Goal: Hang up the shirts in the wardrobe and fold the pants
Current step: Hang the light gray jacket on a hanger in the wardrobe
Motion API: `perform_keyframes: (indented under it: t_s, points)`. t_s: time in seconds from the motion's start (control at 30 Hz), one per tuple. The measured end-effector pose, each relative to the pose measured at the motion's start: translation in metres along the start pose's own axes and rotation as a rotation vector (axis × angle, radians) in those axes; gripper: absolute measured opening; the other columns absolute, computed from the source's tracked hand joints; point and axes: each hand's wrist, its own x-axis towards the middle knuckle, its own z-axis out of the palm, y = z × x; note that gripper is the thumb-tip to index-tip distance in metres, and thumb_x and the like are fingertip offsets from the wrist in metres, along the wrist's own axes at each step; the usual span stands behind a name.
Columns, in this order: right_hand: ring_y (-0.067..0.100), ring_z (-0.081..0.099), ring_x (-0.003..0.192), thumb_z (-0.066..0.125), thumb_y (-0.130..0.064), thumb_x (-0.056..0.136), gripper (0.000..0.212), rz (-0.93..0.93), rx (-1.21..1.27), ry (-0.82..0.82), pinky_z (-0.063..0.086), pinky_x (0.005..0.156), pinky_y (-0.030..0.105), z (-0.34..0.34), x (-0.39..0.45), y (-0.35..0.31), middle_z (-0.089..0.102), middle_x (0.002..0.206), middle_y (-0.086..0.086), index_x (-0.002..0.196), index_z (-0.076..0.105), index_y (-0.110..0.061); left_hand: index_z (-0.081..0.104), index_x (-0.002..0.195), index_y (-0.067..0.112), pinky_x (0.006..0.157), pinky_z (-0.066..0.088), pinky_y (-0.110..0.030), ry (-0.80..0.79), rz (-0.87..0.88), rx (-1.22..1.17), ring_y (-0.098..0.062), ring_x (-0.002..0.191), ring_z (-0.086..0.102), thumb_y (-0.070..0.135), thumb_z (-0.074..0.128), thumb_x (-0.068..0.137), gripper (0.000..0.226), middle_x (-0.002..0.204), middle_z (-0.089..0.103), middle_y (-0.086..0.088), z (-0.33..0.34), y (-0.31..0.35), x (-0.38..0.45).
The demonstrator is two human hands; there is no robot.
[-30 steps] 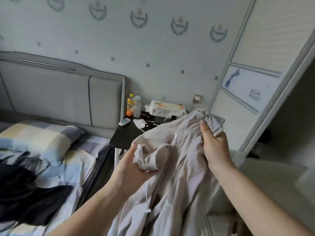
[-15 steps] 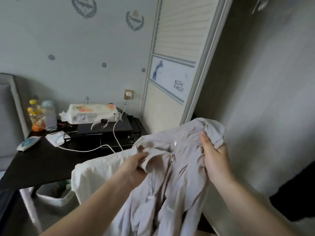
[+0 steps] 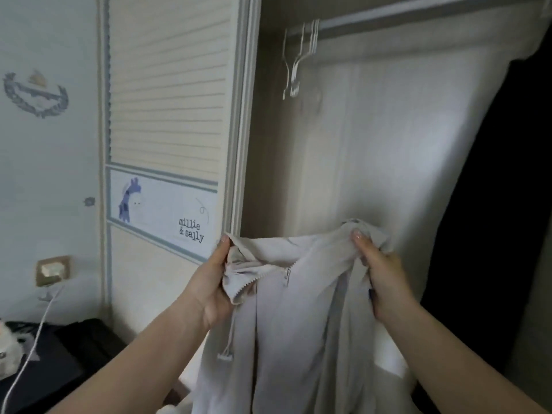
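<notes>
A pale beige zip-up shirt [image 3: 295, 324] hangs in front of me, held up by its collar and shoulders before the open wardrobe [image 3: 373, 144]. My left hand [image 3: 213, 282] grips the left side of the collar by the zipper edge. My right hand [image 3: 378, 270] grips the bunched fabric at the right shoulder. Several white hangers [image 3: 294, 61] hang on the wardrobe rail [image 3: 418, 16] above the shirt. The shirt's lower part runs out of view at the bottom.
The louvred sliding door [image 3: 167, 115] with a giraffe picture stands left of the opening. A dark garment [image 3: 493, 204] hangs at the wardrobe's right. A black bedside table [image 3: 59, 360] with a white cable [image 3: 35, 339] sits at lower left.
My view has swung right and up from the bed and bedside table to the open wardrobe. Both hands have lifted the shirt and spread its collar wider apart.
</notes>
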Motion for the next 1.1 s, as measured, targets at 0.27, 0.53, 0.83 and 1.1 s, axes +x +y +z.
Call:
perform_keyframes:
  t_s: [0.27,0.53,0.83,1.1]
  points:
    - [0.024,0.07,0.076,0.056,-0.011,0.088,0.021,0.06,0.038,-0.024,0.058,0.07,0.032,-0.017,0.07,-0.042,0.073,0.09,0.012,0.106,0.067,-0.007,0.064,0.103,0.008,0.049,0.057,-0.039,-0.171,0.05,-0.037,-0.028,0.068,0.073,0.05,0.035,0.099,0.051,0.083,0.074,-0.016,0.059,0.041,0.081]
    - [0.022,0.072,0.08,0.065,-0.023,0.086,0.015,-0.04,-0.304,-0.053,0.057,0.068,0.029,-0.021,0.183,-0.075,0.075,0.09,0.008,0.098,0.07,-0.014,0.057,0.123,0.008,0.056,0.059,-0.043,-0.228,0.159,-0.062,-0.021,0.078,0.067,0.047,0.04,0.098,0.05,0.093,0.068,-0.01,0.119,0.074,0.155]
    - [0.018,0.066,0.086,0.059,-0.047,0.088,0.04,-0.307,-1.003,-0.078,0.047,0.075,0.028,-0.002,0.334,-0.124,0.071,0.091,0.006,0.081,0.066,-0.008,0.058,0.124,0.007,0.051,0.058,-0.041,-0.299,0.311,-0.069,-0.027,0.075,0.071,0.046,0.044,0.096,0.049,0.086,0.071,-0.015,0.197,0.118,0.235]
    - [0.021,0.057,0.109,0.055,-0.05,0.089,0.046,-0.73,-1.075,-0.123,0.037,0.079,0.024,0.096,0.406,-0.158,0.061,0.121,0.004,0.124,0.054,-0.02,0.058,0.114,0.009,0.097,0.043,-0.024,-0.198,0.534,0.039,-0.02,0.103,0.051,0.04,0.035,0.102,0.041,0.105,0.053,-0.012,0.236,0.138,0.266]
